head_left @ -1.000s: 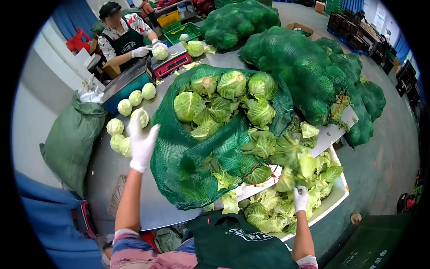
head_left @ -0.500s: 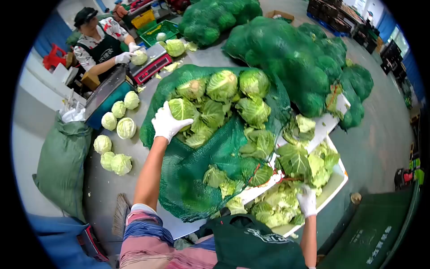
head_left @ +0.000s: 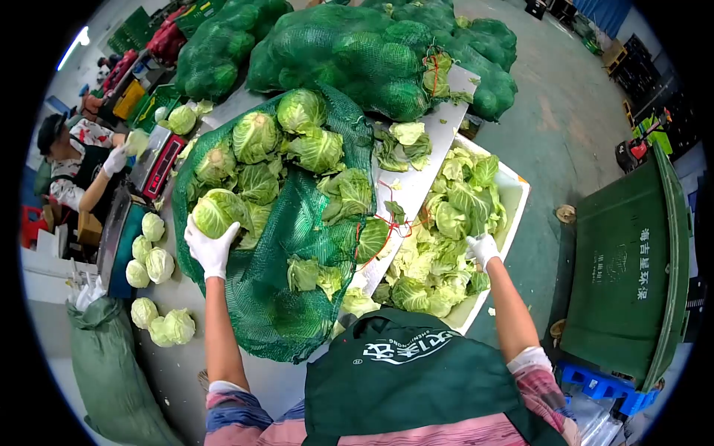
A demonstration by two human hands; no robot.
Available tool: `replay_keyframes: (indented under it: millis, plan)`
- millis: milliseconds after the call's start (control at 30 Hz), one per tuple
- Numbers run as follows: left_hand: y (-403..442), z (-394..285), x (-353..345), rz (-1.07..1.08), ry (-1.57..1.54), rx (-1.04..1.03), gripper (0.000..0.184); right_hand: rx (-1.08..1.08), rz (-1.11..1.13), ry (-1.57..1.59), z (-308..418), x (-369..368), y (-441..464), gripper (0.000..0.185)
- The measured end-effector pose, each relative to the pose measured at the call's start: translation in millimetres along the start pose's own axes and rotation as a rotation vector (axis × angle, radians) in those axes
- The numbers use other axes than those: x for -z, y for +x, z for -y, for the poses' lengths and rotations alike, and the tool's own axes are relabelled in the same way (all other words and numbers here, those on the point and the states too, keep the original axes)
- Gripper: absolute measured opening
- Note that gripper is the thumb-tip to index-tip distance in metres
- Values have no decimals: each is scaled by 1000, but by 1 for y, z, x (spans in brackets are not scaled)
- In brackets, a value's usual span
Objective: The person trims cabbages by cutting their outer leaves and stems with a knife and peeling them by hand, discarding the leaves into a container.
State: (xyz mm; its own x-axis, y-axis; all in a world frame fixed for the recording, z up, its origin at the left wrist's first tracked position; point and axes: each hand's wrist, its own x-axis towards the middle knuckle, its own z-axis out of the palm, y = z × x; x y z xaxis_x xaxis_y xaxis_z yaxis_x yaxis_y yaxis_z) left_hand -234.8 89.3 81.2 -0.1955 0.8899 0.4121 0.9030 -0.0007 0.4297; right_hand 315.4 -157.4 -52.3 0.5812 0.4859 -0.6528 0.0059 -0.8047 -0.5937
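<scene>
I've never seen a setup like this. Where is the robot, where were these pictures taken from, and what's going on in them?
There is no robot: these are a person's own hands, in white gloves, seen by one camera worn on the head, looking forward and down. On the metal table lie an open green mesh bag of cabbages and some loose pale cabbages. The left hand grips a cabbage in the bag. The right hand is over a white bin of leaves; whether it holds anything is unclear.
</scene>
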Motion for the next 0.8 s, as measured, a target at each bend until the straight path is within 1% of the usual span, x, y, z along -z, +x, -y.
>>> replay_keyframes:
  millis: [67, 100, 133, 200, 233, 267, 333, 400, 433, 467, 500, 533, 567, 600, 633, 667, 733, 800]
  plan:
    - [3, -8, 3, 53, 17, 21, 108, 243, -171, -220, -4, -9, -18, 32]
    - [5, -9, 2, 30, -20, -38, 107, 465, -337, -514, -19, -17, -12, 28]
    - [5, -14, 6, 11, -50, -99, 105, 391, -283, -402, -15, -23, -23, 24]
    - [-4, -29, 7, -81, -4, -284, 96, 557, -292, -302, -21, -38, -28, 18]
    - [-11, -46, 12, -62, 32, -319, 95, 676, -333, -176, -24, -46, -27, 18]
    - [-21, -69, 20, -32, -16, -404, 97, 813, -375, -189, -15, -47, -43, 22]
    - [-48, -107, 19, 27, -94, -506, 102, 643, -268, -384, 16, -42, -82, 28]
    - [-74, -142, 12, 207, -225, -544, 114, 642, -291, -389, 30, -50, -93, 29]
    - [-88, -156, -2, 266, -296, -564, 115, 648, -278, -346, 38, -55, -99, 29]
    - [-103, -174, -9, 355, -362, -560, 114, 707, -238, -254, 48, -58, -109, 28]
    - [-116, -188, -21, 420, -379, -614, 114, 808, -213, -196, 48, -64, -108, 28]
    - [-128, -200, -35, 484, -395, -672, 113, 829, -171, -212, 55, -65, -116, 27]
    - [-140, -210, -48, 566, -378, -679, 112, 799, -132, -264, 57, -67, -120, 26]
    - [-151, -216, -60, 648, -356, -683, 112, 816, -150, -260, 55, -71, -119, 25]
    - [-160, -216, -73, 667, -349, -760, 110, 800, -151, -293, 52, -75, -115, 25]
    - [-168, -215, -86, 710, -328, -787, 109, 789, -151, -327, 48, -77, -110, 25]
    - [-172, -227, -84, 704, -273, -810, 109, 800, -153, -334, 38, -80, -101, 25]
    - [-173, -237, -78, 738, -173, -689, 109, 820, -139, -343, 33, -82, -101, 25]
